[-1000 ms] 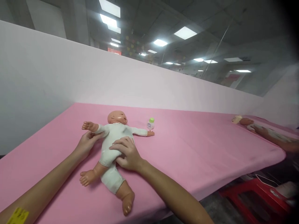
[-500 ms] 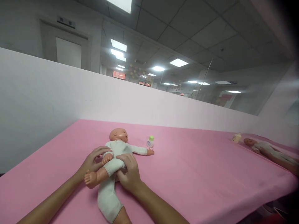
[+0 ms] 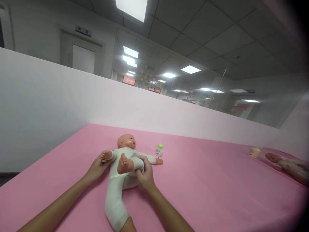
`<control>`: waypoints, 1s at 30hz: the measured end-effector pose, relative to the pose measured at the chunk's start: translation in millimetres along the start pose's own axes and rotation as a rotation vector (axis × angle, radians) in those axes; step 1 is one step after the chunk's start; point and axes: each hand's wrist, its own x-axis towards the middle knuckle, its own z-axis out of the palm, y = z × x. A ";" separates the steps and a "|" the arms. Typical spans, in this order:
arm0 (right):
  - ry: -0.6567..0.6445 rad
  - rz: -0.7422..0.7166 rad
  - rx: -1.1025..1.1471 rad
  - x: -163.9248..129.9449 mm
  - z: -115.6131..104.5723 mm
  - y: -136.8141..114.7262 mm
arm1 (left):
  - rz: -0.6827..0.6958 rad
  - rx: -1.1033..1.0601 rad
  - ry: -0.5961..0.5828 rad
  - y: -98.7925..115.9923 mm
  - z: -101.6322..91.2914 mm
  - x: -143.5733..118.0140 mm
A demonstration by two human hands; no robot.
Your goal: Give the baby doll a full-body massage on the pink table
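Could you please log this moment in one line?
left hand: at doll's arm; right hand: gripping doll's raised leg; green-capped bottle: upright

No text can be read. Small print, too blurred to decipher, is carried by the green-capped bottle and the pale bottle. Illegible characters are displayed on the red screen, the smaller screen and the sign plate.

near doll: one foot cropped | green-capped bottle: label illegible

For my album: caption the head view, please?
Doll on pink surface: left hand at its arm, right hand holding its raised leg.
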 end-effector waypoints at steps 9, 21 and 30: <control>-0.419 0.032 0.070 13.9 -32.8 -10.6 | -0.144 -0.046 0.093 -13.5 -18.5 9.4; -0.962 0.229 0.159 35.8 -85.1 -28.0 | -0.229 -0.469 0.182 -10.9 -17.8 10.7; -1.139 0.281 0.052 36.2 -88.7 -41.3 | -0.273 -0.544 0.200 -13.5 -16.0 11.3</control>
